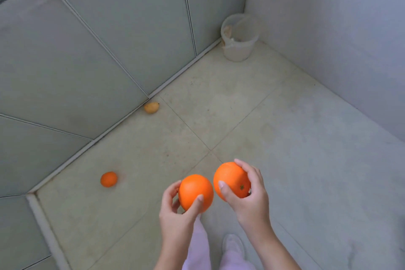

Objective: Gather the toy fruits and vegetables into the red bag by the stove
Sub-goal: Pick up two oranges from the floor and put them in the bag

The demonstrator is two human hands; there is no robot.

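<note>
My left hand [175,210] grips a round toy orange [195,192] at lower centre, thumb across its front. Just to its right, my right hand [249,193] holds a second toy orange [231,178], stem end facing me. The two oranges are close together, a narrow gap between them. A smaller toy orange [109,179] lies on the floor to the left, near the cabinet base. A tan toy potato [151,107] lies farther off against the cabinet kickboard. The red bag and the stove are out of view.
Grey-green cabinet doors [92,55] run along the left and back. A translucent white bucket [238,37] stands in the far corner by the pale wall [339,35]. Beige floor tiles [285,138] spread to the right. My legs and a white shoe [233,245] show below.
</note>
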